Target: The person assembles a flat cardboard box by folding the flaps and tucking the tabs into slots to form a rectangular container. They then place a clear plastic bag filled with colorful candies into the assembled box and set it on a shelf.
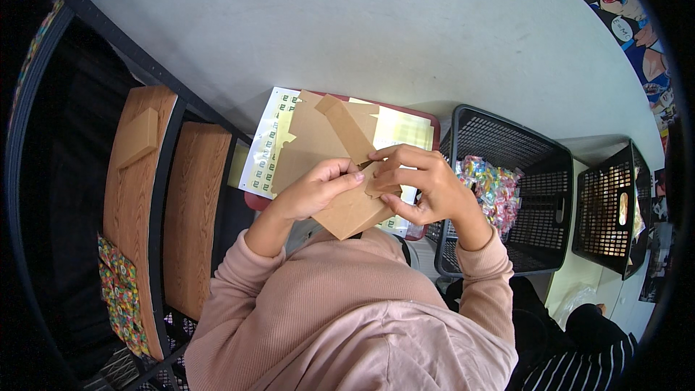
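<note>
Between my hands is a small brown cardboard box (346,211), partly folded, tilted close to my body. Its long flap (346,129) stands out on the far side. My left hand (316,187) grips the box's left edge, thumb on top near the fold. With bent fingers, my right hand (423,179) holds the right side, its fingertips at the fold and its thumb lower down by the edge. Beyond the box lies a flat cut cardboard blank (304,150), on white and yellow printed sheets (262,146).
Under the sheets shows a red board (434,120). At right stands a black basket (507,119) with colourful wrapped sweets (489,192), then a smaller black basket (601,239). Wooden shelves (192,210) at left carry a brown box (137,137). Another person's striped clothing (579,362) appears lower right.
</note>
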`<state>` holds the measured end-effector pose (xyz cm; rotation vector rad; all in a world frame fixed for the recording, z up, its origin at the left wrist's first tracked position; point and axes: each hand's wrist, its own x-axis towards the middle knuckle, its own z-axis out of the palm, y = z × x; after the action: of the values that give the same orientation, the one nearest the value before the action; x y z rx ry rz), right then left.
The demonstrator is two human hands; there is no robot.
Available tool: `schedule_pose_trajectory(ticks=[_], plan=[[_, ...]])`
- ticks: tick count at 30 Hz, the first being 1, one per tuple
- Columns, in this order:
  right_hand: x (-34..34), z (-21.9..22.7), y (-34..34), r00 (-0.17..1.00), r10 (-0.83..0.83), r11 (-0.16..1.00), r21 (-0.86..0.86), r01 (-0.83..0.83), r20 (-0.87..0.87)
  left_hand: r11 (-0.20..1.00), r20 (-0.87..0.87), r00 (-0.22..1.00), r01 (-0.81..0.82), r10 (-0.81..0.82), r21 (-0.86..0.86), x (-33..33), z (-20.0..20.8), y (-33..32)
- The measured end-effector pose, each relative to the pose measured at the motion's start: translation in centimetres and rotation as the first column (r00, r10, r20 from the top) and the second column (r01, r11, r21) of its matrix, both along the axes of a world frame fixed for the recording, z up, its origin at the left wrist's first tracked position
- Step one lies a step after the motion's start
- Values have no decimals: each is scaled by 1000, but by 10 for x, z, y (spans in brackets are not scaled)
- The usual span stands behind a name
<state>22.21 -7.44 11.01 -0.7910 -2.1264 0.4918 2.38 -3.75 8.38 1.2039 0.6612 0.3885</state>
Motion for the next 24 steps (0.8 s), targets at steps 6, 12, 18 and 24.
schedule_pose_trajectory(ticks=[6, 12, 18, 24], plan=[[0, -2, 0, 1000, -3, 998, -55, 2, -26, 997, -10, 998, -58, 58, -42, -1, -3, -1], [1, -4, 1, 997, 1, 998, -58, -5, -72, 999, 18, 999, -29, 29, 34, -4, -6, 0], [-2, -7, -2, 998, -38, 990, -134, 31, -49, 998, 6, 1000, 1, -2, 56, -5, -10, -2], [-7, -12, -6, 981, -180, 971, -174, 166, -70, 993, 27, 999, -31, 28, 111, -5, -8, -4]])
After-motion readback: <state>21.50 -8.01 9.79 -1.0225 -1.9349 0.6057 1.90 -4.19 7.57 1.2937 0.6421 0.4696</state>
